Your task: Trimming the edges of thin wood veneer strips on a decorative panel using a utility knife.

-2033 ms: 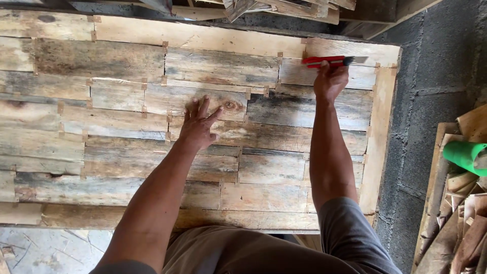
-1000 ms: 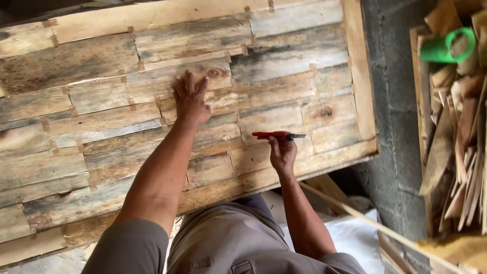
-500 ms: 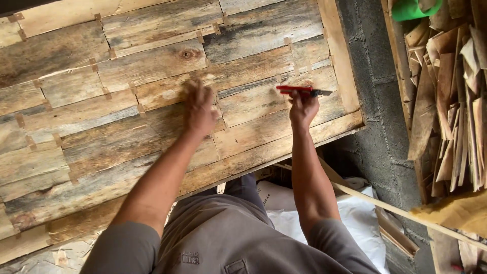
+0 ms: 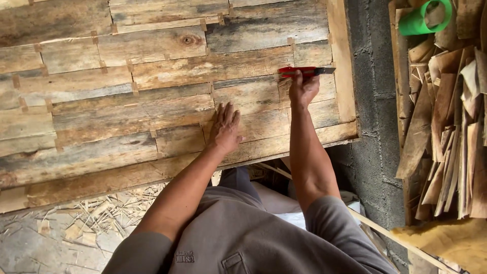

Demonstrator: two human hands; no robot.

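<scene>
R hand (image 4: 303, 90), upper right of frame, was clamped on a red utility knife (image 4: 304, 71); fingers wrapped round the handle, blade end pointing right toward the pale edge strip (image 4: 341, 61). Knife lay flat on the wood panel (image 4: 152, 86), at a seam betw. two planks, near the panel's right edge. L hand (image 4: 224, 129), centre of frame, pressed palm-down on the panel near its lower edge, fingers straight & slightly spread, holding nothing. Panel = weathered grey-brown planks w/ small wood tabs at joints; a knot (image 4: 189, 39) at upper centre. Wood scraps (image 4: 451, 116) piled at right, green tube (image 4: 421, 19) top right. Shavings (image 4: 96, 213) on floor, lower left.
</scene>
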